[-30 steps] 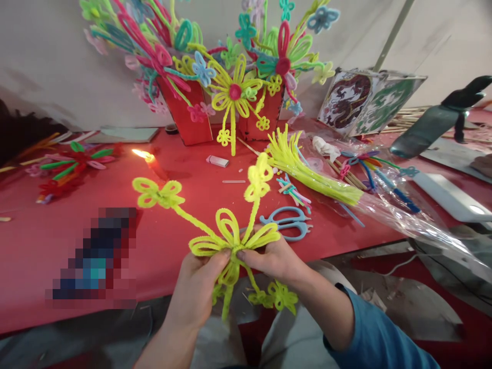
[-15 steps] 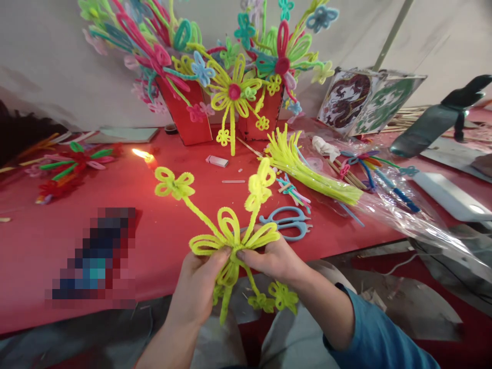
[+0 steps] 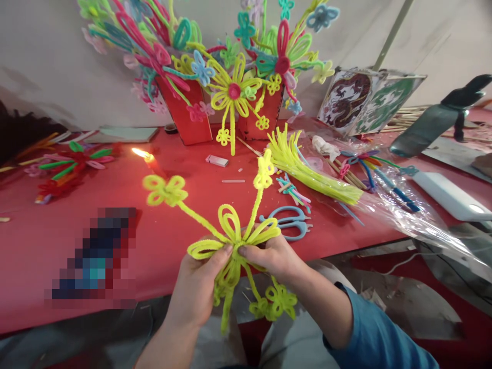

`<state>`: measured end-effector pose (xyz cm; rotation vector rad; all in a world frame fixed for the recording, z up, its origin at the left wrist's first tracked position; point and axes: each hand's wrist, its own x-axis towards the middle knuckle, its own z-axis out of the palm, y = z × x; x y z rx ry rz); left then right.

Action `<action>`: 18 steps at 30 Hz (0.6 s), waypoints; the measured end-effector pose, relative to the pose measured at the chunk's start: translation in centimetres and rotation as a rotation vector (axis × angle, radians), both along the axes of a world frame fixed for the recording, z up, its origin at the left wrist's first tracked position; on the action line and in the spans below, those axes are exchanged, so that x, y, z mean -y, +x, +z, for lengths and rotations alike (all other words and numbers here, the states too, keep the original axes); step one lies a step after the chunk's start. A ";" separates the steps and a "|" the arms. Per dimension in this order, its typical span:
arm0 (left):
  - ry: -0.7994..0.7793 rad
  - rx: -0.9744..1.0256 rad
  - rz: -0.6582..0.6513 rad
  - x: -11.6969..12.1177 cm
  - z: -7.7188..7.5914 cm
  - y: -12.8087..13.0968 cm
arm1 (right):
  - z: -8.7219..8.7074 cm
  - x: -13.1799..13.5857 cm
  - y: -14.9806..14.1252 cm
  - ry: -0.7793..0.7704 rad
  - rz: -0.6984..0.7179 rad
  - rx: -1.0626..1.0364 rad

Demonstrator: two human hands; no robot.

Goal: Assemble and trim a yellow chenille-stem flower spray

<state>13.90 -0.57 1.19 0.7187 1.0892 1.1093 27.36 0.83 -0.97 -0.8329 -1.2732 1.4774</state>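
Yellow flower (image 3: 232,238), one, pinched at its centre between your left hand (image 3: 198,284) and right hand (image 3: 271,256); two red pots (image 3: 192,115); one scissors (image 3: 286,223); one flame (image 3: 140,153).

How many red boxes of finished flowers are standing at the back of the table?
2: a left red box and a right red box, side by side against the wall; flowers may hide others.

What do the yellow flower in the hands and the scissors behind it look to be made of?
Yellow flower: fuzzy pipe cleaner, likely chenille over wire, since its thin stems hold bent loops; matte, neon yellow-green. Both the left hand and right hand pinch its centre. Scissors: light blue handles, smooth, probably plastic; the blades are hard to make out.
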 end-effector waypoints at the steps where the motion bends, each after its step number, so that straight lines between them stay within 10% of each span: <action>1: -0.005 0.002 0.003 0.0 0.0 0.0 | 0.0 0.0 0.0 -0.006 0.002 0.006; 18: 0.005 0.028 -0.007 0.2 -0.7 -0.1 | -0.3 0.0 0.1 -0.062 -0.068 0.061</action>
